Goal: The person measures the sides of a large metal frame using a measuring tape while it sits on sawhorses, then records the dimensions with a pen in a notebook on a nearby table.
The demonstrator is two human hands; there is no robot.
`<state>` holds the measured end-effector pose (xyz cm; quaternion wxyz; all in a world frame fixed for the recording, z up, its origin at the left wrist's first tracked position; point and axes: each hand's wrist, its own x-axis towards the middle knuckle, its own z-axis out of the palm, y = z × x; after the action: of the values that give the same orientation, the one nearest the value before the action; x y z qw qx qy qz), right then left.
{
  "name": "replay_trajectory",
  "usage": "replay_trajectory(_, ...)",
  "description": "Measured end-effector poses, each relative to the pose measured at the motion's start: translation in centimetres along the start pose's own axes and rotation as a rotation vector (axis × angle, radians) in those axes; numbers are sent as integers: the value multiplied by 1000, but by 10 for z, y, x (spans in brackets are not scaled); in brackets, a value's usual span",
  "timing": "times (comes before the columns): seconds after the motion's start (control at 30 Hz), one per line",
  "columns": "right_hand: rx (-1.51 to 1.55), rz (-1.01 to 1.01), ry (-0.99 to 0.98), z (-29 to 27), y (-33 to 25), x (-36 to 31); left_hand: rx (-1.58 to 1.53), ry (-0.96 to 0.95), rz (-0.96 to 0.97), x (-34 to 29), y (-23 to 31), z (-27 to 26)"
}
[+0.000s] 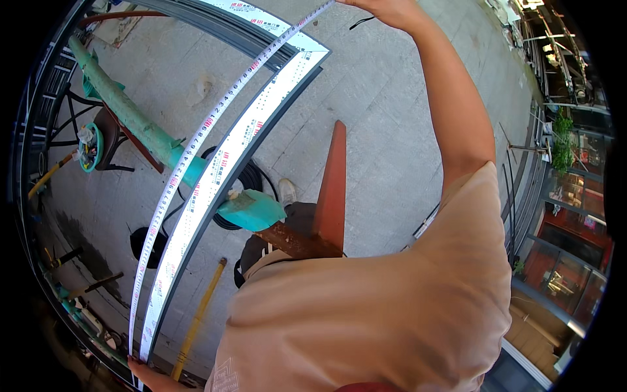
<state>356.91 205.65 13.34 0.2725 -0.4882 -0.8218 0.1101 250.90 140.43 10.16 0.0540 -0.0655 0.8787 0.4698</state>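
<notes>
A white tape measure (208, 123) is stretched out in a long line, its blade marked in black and red. My right hand (390, 12), arm reaching far out at the top, is closed on one end of it; a thin black cord dangles by the fingers. Partly cut off at the lower left, my left hand (149, 377) grips the blade's other end against the frame's near corner. The blade runs beside and over a dark window frame (196, 212) covered in white printed protective film. The frame rests on supports wrapped in teal material.
A teal-wrapped beam (130, 108) and a reddish-brown steel bar (331, 183) stand under the frame. Coiled black hose (251, 179) lies on the grey tiled floor. Further left is a brown chair (116, 138) with a teal basin (93, 153); a yellow pole (199, 317) is near me.
</notes>
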Motion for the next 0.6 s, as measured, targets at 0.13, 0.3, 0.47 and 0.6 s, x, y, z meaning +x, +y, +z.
replay_trajectory(0.13, -3, -22, 8, 4, -3, 1, 37, -2, 15, -2, 1, -13)
replay_trajectory(0.3, 51, -15, 14, 11, 2, 2, 113, -18, 81, -8, 1, -16)
replay_trajectory(0.47, -25, -57, 9, 6, 2, 3, 346, -163, 528, -18, -2, -19)
replay_trajectory(0.6, -12, -45, 15, 6, 1, 3, 148, -34, 138, -13, -1, -7)
